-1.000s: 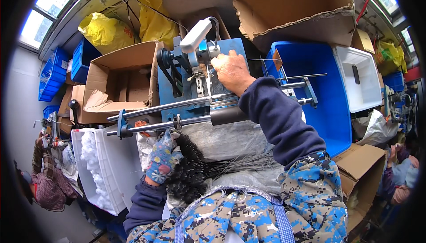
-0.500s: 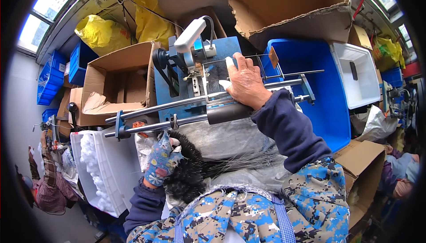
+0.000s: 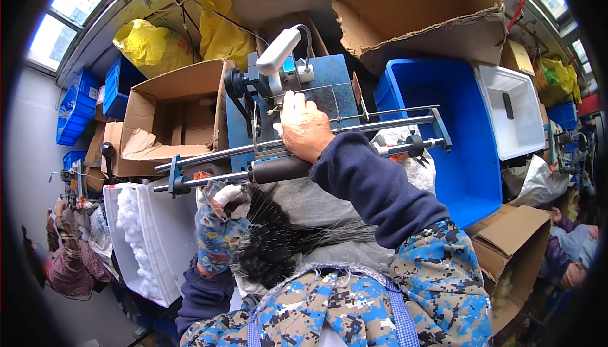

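The left hand (image 3: 218, 233), in a patterned glove, is closed around a bunch of black bristly brushes (image 3: 269, 246) lying on the grey cloth in the lap. The right hand (image 3: 304, 125) lies flat with fingers spread on the blue machine (image 3: 329, 94), just above its two long metal rods (image 3: 304, 157).

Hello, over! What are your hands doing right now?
Left hand gloved, gripping black bristle bundle. Right hand bare, flat on blue machine above the rails. Nothing between them.

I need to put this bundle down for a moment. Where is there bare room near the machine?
The blue bin right of the machine looks bare inside. The cardboard box to its left has room. Crowded: the rails, under the right hand.
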Demonstrator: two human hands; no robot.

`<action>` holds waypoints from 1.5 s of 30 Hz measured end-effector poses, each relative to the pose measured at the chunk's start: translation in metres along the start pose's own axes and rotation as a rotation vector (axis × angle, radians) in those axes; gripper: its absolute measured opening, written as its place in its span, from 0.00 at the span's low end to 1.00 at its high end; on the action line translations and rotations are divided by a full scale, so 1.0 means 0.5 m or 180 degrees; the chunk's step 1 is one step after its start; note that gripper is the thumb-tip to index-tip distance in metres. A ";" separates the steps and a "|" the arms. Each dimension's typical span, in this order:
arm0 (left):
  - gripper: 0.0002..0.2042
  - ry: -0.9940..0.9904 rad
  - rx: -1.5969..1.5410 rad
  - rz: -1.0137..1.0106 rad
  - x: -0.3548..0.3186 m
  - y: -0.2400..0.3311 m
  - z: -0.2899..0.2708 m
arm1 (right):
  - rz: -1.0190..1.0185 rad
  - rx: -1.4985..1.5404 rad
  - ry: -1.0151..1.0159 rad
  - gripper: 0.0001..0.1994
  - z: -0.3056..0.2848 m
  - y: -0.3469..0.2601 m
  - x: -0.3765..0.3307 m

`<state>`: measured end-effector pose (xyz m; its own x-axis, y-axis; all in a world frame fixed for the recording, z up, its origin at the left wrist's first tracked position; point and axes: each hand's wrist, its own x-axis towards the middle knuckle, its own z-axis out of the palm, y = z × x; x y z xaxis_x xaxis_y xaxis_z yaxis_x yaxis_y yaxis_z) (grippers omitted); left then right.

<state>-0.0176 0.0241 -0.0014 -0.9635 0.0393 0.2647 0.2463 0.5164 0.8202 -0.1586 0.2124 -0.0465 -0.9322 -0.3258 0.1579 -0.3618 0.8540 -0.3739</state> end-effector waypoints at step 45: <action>0.18 -0.1721 0.2221 0.1037 0.028 -0.039 0.084 | -0.0257 -0.0679 0.0189 0.06 -0.033 0.099 0.047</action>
<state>-0.0401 0.0504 -0.0350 -0.8191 0.5735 0.0125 0.5628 0.7991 0.2114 -0.1983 0.2539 -0.0462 -0.8956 -0.3776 0.2353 -0.4184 0.8945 -0.1573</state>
